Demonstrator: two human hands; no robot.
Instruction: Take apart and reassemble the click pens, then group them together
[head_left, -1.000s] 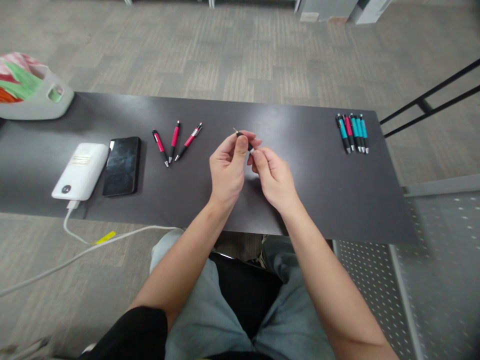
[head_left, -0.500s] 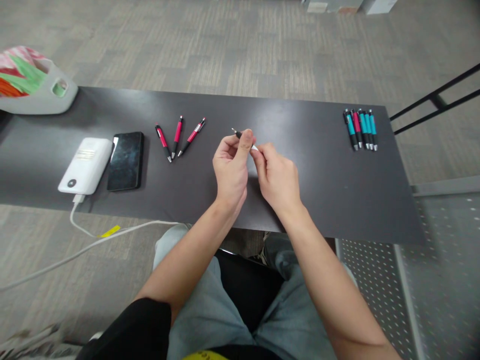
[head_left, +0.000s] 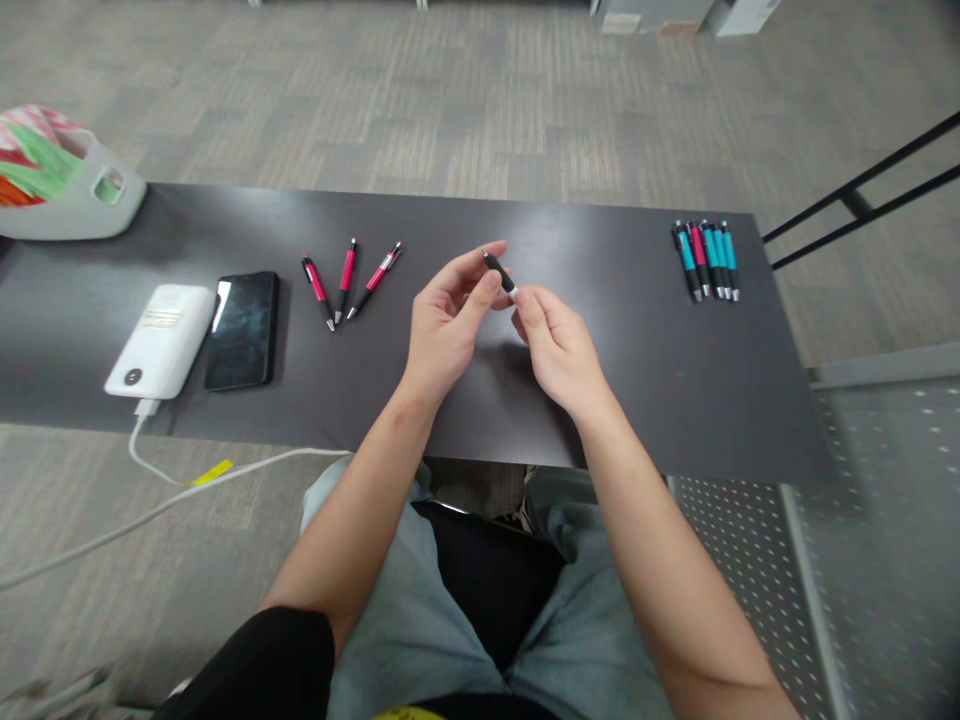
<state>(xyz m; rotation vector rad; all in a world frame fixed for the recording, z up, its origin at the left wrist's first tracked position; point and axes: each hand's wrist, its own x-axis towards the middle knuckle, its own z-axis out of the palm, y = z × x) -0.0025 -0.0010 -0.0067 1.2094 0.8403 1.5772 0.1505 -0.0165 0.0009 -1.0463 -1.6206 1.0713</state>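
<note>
Above the middle of the table, a short pen [head_left: 501, 275] with a black grip and a whitish part is between my two hands. My left hand [head_left: 448, 318] has its thumb against the black section, with the index finger lifted away behind it. The fingers of my right hand [head_left: 559, 345] pinch the whitish end and hide part of it. To the left lie three red-and-black pens, among them a middle pen [head_left: 346, 280], fanned out with their silver tips toward me. At the right is a row of several pens, teal ones [head_left: 714, 262] and one red pen [head_left: 699, 258].
On the left of the dark table [head_left: 637, 420] lie a black phone [head_left: 241, 330] and a white power bank [head_left: 160, 340] with a white cable [head_left: 262, 462] running off the front edge. A whitish basket [head_left: 124, 205] with colourful contents stands at the far left. Black metal bars [head_left: 855, 205] rise at right.
The thin silvery point at the pen's upper-left end no longer shows; a blunt black end is there. My left fingers have loosened and spread. The view has shifted slightly.
</note>
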